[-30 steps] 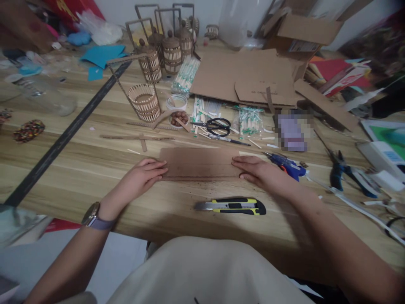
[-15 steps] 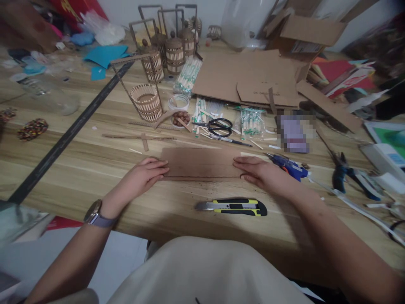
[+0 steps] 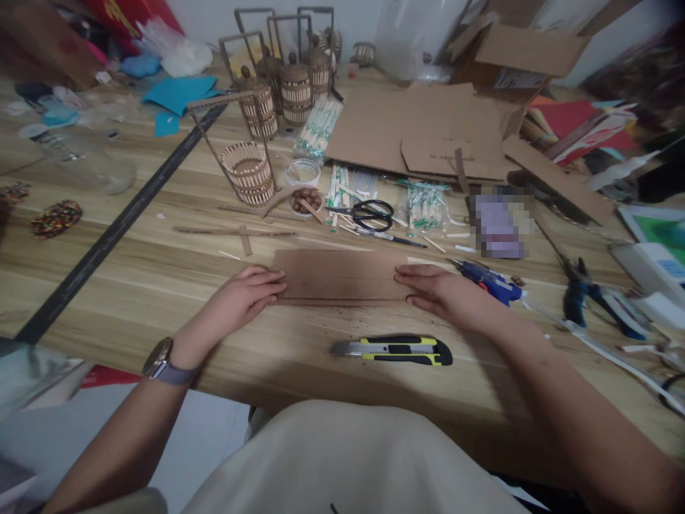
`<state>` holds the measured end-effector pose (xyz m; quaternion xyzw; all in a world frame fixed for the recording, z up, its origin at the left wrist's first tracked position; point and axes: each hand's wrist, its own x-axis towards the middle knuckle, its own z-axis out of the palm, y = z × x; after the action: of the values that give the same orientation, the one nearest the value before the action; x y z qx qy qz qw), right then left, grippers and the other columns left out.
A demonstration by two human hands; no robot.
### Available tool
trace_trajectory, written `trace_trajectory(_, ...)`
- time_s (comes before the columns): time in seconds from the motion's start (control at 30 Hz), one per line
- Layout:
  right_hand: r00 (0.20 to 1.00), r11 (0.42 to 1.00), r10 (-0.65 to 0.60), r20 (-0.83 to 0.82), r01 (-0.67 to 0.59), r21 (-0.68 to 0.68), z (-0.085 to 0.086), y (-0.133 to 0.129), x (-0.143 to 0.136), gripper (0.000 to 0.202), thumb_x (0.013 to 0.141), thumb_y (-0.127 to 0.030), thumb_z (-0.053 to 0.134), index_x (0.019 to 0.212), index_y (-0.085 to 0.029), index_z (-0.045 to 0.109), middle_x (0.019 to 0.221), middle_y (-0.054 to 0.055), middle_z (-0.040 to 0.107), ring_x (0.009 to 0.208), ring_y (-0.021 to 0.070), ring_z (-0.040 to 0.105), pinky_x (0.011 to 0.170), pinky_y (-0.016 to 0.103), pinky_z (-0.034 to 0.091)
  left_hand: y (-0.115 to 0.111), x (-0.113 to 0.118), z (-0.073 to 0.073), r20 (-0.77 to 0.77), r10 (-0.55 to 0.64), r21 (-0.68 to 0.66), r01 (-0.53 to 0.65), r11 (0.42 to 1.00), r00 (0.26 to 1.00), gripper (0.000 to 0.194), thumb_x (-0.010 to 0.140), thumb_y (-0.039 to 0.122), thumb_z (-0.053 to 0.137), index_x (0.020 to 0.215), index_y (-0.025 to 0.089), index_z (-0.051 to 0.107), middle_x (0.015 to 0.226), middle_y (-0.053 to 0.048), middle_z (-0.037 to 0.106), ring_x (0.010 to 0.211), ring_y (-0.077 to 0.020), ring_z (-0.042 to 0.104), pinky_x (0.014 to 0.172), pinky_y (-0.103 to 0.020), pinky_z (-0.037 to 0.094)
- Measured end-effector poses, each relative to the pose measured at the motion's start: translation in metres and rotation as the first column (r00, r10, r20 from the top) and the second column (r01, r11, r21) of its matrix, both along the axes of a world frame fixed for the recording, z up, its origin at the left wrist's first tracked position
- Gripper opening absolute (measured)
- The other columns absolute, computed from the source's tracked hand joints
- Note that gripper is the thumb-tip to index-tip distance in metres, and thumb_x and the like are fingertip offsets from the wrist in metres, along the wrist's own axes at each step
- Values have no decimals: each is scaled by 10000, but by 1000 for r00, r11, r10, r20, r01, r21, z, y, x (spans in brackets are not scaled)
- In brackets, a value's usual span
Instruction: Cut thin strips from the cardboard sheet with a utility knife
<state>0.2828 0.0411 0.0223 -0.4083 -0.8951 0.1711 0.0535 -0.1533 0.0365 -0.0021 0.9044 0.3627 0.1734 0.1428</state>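
A rectangular piece of brown cardboard [image 3: 342, 277] lies before me on the table, with dark lines running along its length. My left hand [image 3: 254, 289] grips its left end, fingers on top; the thumb is at the lower corner. At the opposite end my right hand [image 3: 431, 289] holds the right edge in the same way. Nearer my body, apart from both hands, rests a yellow and black utility knife [image 3: 399, 350], its blade pointing left. Dark crumbs are scattered between the knife and the cardboard.
Black scissors [image 3: 372, 214], a pen [image 3: 390, 238] and bagged sticks [image 3: 425, 207] lie beyond the cardboard. A blue glue gun [image 3: 489, 282] and pliers [image 3: 581, 293] are at right. Small stick baskets [image 3: 246, 175] stand at back left, cardboard sheets [image 3: 374, 135] behind.
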Motion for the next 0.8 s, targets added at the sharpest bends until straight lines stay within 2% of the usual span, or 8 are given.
trace_trajectory(0.13,1000,1000,5,24,-5,-3,0,1,-1,406,947,-233,544,1318,-126,670,1419,175,622,1291,300,614,1086,462,519,-1,5,9,-96,-6,46,10,999,995,287,1024,230,498,1180,177,733,1283,-109,704,1138,-266,578,969,-426,518)
trace_trajectory(0.27,998,1000,2,61,-1,-11,2,2,-2,400,937,-226,554,1308,-146,678,1416,165,627,1282,297,621,1072,456,528,-1,24,19,-223,-3,56,16,998,975,280,1025,225,485,1086,153,749,1226,-137,669,1104,-274,566,955,-405,497)
trace_trajectory(0.43,996,1000,-6,92,7,-5,3,2,-5,397,936,-223,556,1305,-142,679,1414,166,628,1282,298,622,1059,444,535,11,68,27,-394,-175,-79,156,985,902,471,1011,66,359,1367,251,605,1223,-78,601,998,-201,578,840,-289,463)
trace_trajectory(0.5,995,1000,-4,99,4,-5,4,1,-5,397,937,-211,549,1307,-146,677,1413,164,630,1280,295,623,1059,443,533,20,88,32,-433,-247,-127,212,969,867,493,1024,96,376,1435,305,553,1142,-60,594,936,-192,563,798,-270,438)
trace_trajectory(0.6,993,1000,0,121,1,-9,8,2,-6,401,924,-188,551,1301,-139,678,1416,166,627,1275,294,626,1052,434,531,36,114,42,-484,-322,-230,236,944,814,622,982,26,366,1480,370,510,1033,-37,580,746,-152,532,680,-241,383)
trace_trajectory(0.7,987,999,29,156,-23,-37,17,10,-11,337,916,-208,575,1217,-189,725,1363,123,675,1225,286,657,993,401,554,50,129,49,-482,-391,-309,265,913,785,633,960,82,480,1498,417,482,1013,-24,612,688,-142,536,650,-235,371)
trace_trajectory(0.77,966,997,-72,248,74,1,22,22,-17,280,947,-273,551,1141,-237,750,1249,88,737,1113,280,707,864,374,582,57,135,52,-486,-423,-346,276,897,765,654,951,121,530,1518,434,441,1011,-21,653,710,-157,564,654,-236,377)
trace_trajectory(0.8,936,985,-172,307,162,58,23,30,-21,288,968,-304,519,1127,-241,751,1191,93,755,1050,284,722,786,365,579,59,137,54,-490,-433,-363,275,890,756,673,944,124,540,1529,435,420,1015,-22,673,730,-165,580,657,-236,378)
